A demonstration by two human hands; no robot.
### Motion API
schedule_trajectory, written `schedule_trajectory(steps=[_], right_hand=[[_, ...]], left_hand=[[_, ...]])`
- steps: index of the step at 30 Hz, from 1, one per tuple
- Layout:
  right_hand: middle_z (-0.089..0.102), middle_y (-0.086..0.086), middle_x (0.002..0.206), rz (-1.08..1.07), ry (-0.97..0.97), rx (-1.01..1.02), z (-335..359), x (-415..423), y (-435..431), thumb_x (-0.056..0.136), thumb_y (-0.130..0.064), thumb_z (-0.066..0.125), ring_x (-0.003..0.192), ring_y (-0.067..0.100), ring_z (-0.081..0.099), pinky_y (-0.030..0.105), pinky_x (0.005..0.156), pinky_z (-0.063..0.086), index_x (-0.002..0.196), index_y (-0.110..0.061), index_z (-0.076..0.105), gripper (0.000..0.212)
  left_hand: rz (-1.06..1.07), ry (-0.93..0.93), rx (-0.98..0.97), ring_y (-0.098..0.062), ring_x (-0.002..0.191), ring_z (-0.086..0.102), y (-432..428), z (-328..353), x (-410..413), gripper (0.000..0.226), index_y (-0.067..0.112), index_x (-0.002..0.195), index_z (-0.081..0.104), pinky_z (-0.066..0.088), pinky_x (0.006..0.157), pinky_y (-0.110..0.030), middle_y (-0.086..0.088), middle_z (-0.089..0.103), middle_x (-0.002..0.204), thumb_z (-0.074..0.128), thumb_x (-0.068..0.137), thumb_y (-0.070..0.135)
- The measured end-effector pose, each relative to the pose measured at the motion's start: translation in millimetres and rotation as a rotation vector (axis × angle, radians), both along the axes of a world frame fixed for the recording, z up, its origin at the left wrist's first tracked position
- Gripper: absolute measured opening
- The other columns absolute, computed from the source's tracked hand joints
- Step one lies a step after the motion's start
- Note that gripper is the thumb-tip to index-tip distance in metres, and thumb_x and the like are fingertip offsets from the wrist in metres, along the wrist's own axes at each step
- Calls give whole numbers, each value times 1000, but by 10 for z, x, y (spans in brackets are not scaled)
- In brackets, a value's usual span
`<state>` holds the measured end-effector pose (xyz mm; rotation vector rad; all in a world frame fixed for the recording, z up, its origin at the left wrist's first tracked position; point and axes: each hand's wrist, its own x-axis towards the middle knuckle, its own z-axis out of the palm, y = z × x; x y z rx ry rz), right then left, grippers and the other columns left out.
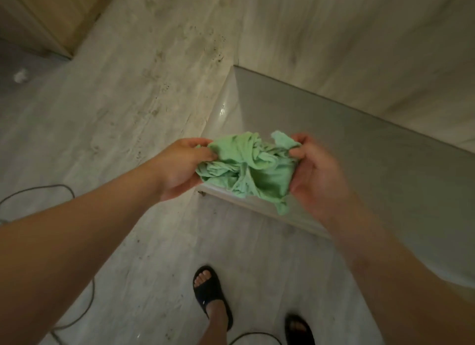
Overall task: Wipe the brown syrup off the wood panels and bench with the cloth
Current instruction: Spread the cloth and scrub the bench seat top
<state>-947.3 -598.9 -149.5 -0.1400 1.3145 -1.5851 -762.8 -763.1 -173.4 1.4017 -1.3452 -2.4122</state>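
Both hands' grip pinching crumpled green cloth (246, 168): left hand (180, 168), right hand (314, 175).

Below the left hand (180, 167), a black slide sandal (210, 296) is worn on a foot. A second sandal (299, 329) sits below the right hand (316, 175). A grey cable (59, 186) loops left of the left hand. A small white crumpled lump (20, 75) lies well up and left of it.

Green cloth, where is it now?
In the head view, the green cloth is bunched mid-frame, gripped between the left hand and right hand, above the edge of the bench.
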Motion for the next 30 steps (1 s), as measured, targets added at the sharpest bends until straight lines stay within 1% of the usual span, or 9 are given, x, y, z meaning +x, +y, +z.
schedule_trajectory(steps=[10, 12, 15, 17, 20, 23, 26, 28, 30], right_hand=[[72, 6, 91, -274, 149, 237, -433, -283, -217, 98, -1, 45, 90, 23, 70, 44, 80, 58, 102, -18, 55, 20], [71, 6, 91, -266, 154, 259, -489, -322, -233, 98, -2, 47, 88, 23, 68, 43, 77, 56, 101, -21, 54, 21], [65, 5, 92, -250, 257, 333, -583, -413, -233, 98, -11, 53, 87, 24, 62, 45, 80, 53, 101, -29, 54, 18], [65, 3, 95, -224, 332, 397, -670, -459, -244, 95, -23, 56, 89, 24, 62, 53, 88, 56, 97, -36, 53, 14], [65, 2, 96, -241, 402, 492, -741, -500, -302, 105, -37, 54, 91, 24, 66, 53, 91, 58, 99, -33, 50, 8], [69, 8, 103, -301, 420, 541, -825, -473, -350, 104, -44, 52, 98, 29, 69, 55, 93, 57, 98, -29, 54, 16], [70, 15, 117, -293, 204, 497, -929, -432, -386, 89, -43, 64, 111, 39, 67, 59, 97, 56, 114, -18, 62, 35], [69, 17, 120, -232, 73, 504, -995, -344, -376, 68, -38, 71, 108, 38, 69, 54, 94, 58, 129, -14, 59, 67], [67, 12, 105, -133, 188, 580, -1066, -223, -347, 74, -22, 67, 90, 26, 68, 39, 81, 56, 132, -21, 54, 60]], left_hand=[[141, -227, -269, -21, 92, 75, -409, -417, 35, 27, 13, 104, 70, 62, 82, -34, -16, 72, 107, 44, 111, 15], [114, -228, -244, -23, 94, 75, -427, -407, 11, 25, 15, 110, 70, 61, 87, -39, -16, 72, 109, 51, 108, 32], [-101, -223, -148, -20, 103, 75, -458, -315, -28, 67, 22, 123, 65, 58, 92, -38, -6, 76, 110, 77, 76, 68], [-267, -202, -70, -18, 102, 74, -465, -271, -29, 76, 26, 130, 58, 57, 92, -35, -5, 72, 112, 93, 67, 48], [-330, -270, -117, -23, 99, 69, -440, -279, -43, 59, 17, 125, 60, 56, 93, -36, -12, 66, 114, 76, 68, 18], [-108, -336, -313, -29, 96, 68, -450, -420, -111, 13, 11, 104, 70, 55, 88, -40, -14, 72, 101, 61, 96, 12], [232, -316, -213, -28, 104, 70, -522, -599, -177, 29, 13, 114, 70, 58, 95, -43, -11, 73, 110, 54, 105, 36], [275, -326, -128, -24, 108, 71, -577, -736, -187, 41, 17, 128, 65, 58, 96, -46, -7, 72, 119, 47, 107, 47], [151, -379, -87, -22, 100, 72, -649, -802, -175, 41, 18, 120, 69, 60, 88, -43, -4, 75, 113, 49, 105, 49]])
